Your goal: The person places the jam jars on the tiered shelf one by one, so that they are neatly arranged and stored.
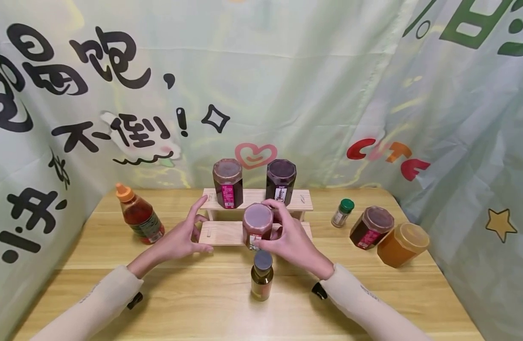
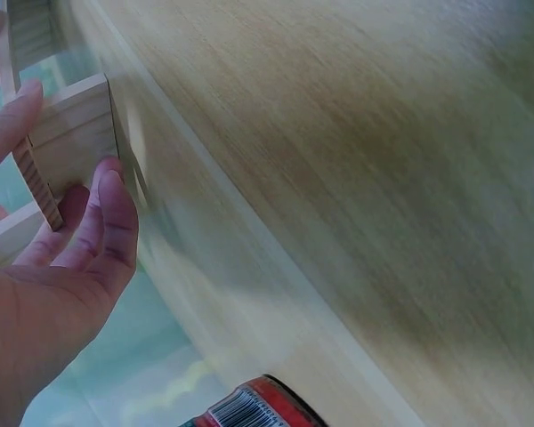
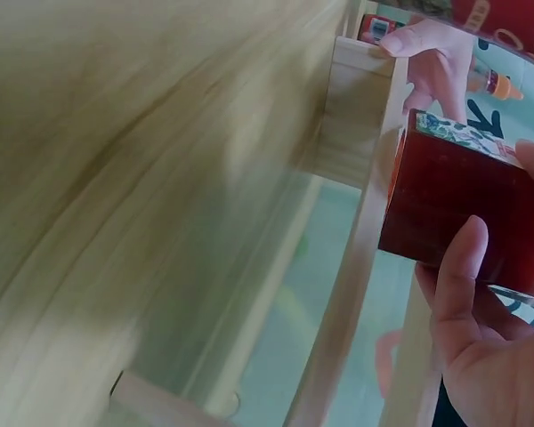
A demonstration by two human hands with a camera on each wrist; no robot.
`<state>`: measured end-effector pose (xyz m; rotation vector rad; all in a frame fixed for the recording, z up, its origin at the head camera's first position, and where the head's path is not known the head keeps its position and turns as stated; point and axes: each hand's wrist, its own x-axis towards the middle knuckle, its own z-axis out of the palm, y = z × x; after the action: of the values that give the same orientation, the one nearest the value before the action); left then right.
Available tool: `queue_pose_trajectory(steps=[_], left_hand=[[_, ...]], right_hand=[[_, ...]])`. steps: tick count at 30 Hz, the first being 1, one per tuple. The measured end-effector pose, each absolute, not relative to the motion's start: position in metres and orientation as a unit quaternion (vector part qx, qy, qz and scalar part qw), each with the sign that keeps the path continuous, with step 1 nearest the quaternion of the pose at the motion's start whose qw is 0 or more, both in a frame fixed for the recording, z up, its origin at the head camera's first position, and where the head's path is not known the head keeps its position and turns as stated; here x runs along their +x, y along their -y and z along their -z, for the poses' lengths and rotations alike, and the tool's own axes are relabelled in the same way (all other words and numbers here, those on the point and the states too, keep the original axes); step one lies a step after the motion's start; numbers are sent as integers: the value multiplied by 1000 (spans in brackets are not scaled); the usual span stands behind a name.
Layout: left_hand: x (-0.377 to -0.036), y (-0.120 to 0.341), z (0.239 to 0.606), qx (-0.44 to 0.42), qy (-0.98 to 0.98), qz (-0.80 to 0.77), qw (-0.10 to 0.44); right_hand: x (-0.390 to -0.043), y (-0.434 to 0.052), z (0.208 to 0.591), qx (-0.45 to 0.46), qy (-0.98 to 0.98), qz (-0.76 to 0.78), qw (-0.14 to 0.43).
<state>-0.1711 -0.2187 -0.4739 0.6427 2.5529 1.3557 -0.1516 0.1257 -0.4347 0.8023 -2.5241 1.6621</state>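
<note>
A two-tier wooden shelf [image 1: 302, 201] stands at the table's middle. My right hand [image 1: 263, 226] grips a red jar with a brownish lid [image 1: 256, 218] on the lower tier, fingers behind it and thumb in front. From the right wrist the jar [image 3: 472, 200] stands on the lower board with my thumb [image 3: 458, 276] against its side. My left hand [image 1: 199, 225] is spread open at the shelf's left end, a finger touching the upper tier. Seen from the left wrist, its fingers [image 2: 107, 222] lie against the shelf end [image 2: 71, 133]. Two dark jars [image 1: 228, 182] [image 1: 281, 180] stand on the top tier.
A small dark-capped bottle [image 1: 262, 274] stands just in front of my right hand. An orange-capped sauce bottle [image 1: 139, 215] is at the left. At the right are a green-capped shaker [image 1: 342, 212], a dark jar [image 1: 371, 226] and an amber jar [image 1: 403, 244]. Printed cloth walls surround the table [image 1: 193, 303].
</note>
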Motion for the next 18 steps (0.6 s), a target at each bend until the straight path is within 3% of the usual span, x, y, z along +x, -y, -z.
queue_pose_trajectory(steps=[18], left_hand=[[-170,219,473,218,-853,-465,95]], right_hand=[[-165,-93,447,287,786,-548,0]])
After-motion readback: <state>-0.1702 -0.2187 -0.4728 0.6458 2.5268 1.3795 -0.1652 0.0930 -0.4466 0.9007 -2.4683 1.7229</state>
